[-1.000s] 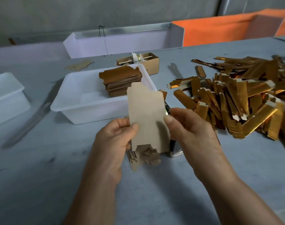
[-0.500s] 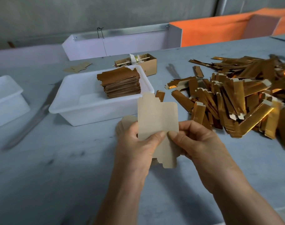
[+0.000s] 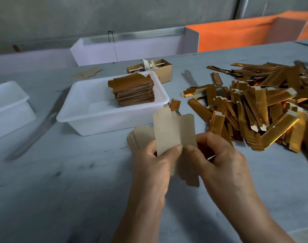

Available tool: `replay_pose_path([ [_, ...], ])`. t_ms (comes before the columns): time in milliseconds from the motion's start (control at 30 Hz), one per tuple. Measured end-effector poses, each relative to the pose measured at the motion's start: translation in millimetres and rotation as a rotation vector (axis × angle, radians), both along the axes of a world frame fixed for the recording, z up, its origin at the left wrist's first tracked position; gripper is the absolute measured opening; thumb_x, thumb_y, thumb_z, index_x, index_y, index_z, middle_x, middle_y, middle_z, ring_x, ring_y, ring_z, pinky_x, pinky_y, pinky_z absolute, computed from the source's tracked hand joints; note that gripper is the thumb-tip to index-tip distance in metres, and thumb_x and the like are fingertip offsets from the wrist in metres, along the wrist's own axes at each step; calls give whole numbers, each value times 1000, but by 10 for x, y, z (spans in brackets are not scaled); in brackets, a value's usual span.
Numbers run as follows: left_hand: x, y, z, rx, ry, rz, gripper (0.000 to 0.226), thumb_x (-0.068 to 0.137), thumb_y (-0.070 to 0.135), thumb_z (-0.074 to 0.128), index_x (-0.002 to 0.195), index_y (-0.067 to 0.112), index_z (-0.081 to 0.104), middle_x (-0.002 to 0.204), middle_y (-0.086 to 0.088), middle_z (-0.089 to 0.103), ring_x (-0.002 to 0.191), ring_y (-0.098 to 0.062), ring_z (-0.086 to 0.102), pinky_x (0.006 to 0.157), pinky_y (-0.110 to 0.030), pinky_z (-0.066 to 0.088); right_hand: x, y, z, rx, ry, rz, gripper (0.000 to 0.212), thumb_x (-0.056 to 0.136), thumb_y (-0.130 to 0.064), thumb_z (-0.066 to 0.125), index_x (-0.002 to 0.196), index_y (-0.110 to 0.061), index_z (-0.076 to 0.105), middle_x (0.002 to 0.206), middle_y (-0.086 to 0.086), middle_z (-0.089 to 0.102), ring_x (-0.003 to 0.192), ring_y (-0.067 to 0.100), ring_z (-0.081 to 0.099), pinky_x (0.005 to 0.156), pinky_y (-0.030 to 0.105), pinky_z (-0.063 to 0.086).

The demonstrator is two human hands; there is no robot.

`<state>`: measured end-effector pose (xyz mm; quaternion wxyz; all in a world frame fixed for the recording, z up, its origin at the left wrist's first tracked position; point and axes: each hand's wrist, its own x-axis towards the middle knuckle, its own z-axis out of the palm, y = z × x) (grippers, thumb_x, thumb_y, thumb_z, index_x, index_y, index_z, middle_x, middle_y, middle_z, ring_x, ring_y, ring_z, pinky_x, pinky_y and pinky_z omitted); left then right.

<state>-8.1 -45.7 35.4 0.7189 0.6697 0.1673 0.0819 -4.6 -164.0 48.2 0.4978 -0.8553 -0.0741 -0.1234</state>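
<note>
Card blank (image 3: 174,130) is up in the air just over the tabletop (image 3: 62,190), close to the person, with its plain brown side facing us. The left hand (image 3: 155,165) pinches it near the bottom with the thumb on top. The right hand (image 3: 219,160) pinches it just beside that, so the two thumbs almost touch. Behind the left hand a small bunch of blanks (image 3: 141,137) peeks out, held by the same fingers. A bit further away sits a white tub (image 3: 76,118) with a neat stack of shiny brown cards (image 3: 134,92) inside. To the right lies a big messy gold pile (image 3: 254,109) of folded pieces. Behind the tub stands a little brown box (image 3: 165,71).

What could go wrong? I think the card could bend in the wrong spot if the thumbs push hard away from the fold line. The bunch of blanks could also slip and drop, because the left hand is doing two jobs at once.

One second ago the hands were apart, one at each side of the card, and the card stood taller. Now the hands are close together, and the bunch of blanks shows behind the left hand
</note>
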Motion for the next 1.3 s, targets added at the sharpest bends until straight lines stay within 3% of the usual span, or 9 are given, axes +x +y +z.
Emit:
replay_pose_path([
  [167,-58,-67,14,32,-63,16,5,84,17,70,83,21,74,69,0,72,62,-12,69,50,-22,53,-68,86,33,39,-68,86,26,86,-47,46,84,-26,62,67,-10,61,71,0,61,57,15,50],
  [400,-108,-10,108,208,-123,-150,23,93,29,59,79,17,72,62,4,66,59,-6,61,55,-20,47,-33,56,0,19,-41,79,23,87,-45,45,88,-29,61,67,-10,65,65,2,65,58,24,55],
  [533,-137,7,109,313,-86,-199,28,96,31,52,90,10,69,78,-16,67,71,-29,62,65,-40,52,-6,40,-26,77,84,8,16,78,-43,62,87,-36,52,69,-12,61,67,-7,61,53,5,46],
  [633,-174,-13,142,321,-30,-282,25,96,32,52,97,14,69,92,-19,68,89,-34,64,81,-50,52,46,-44,-23,275,263,19,21,74,-38,69,90,-34,56,76,-4,64,74,3,62,59,13,49],
  [767,-189,-29,113,205,32,-291,15,93,26,57,96,20,70,85,-1,75,79,-15,71,73,-30,59,63,-115,-34,486,458,156,8,82,-25,64,88,-21,68,85,6,70,82,18,68,73,28,52],
  [967,-179,-25,27,241,-74,-107,12,85,18,70,75,26,74,72,7,73,71,-8,69,63,-19,55,68,-102,-60,476,446,137,6,85,-22,62,88,-20,66,88,7,69,82,17,67,66,25,51],
  [1067,-179,-80,-2,277,-104,-4,22,82,13,73,69,30,69,67,11,71,63,-6,68,53,-15,52,71,-78,-85,442,403,108,8,85,-22,63,88,-15,66,92,17,66,85,30,65,72,39,57],
  [1167,-201,-135,-40,481,-167,101,22,79,16,76,74,34,66,71,5,66,67,-9,65,58,-21,51,69,-64,-94,459,380,76,7,84,-21,64,85,-13,66,90,22,63,84,33,64,66,36,59],
  [1300,-265,-268,-5,1156,-243,84,17,70,7,74,86,12,74,74,-5,57,69,-23,60,51,-28,42,76,-43,-94,505,385,75,8,84,-17,65,81,-10,68,79,22,64,73,29,66,54,20,54],
])
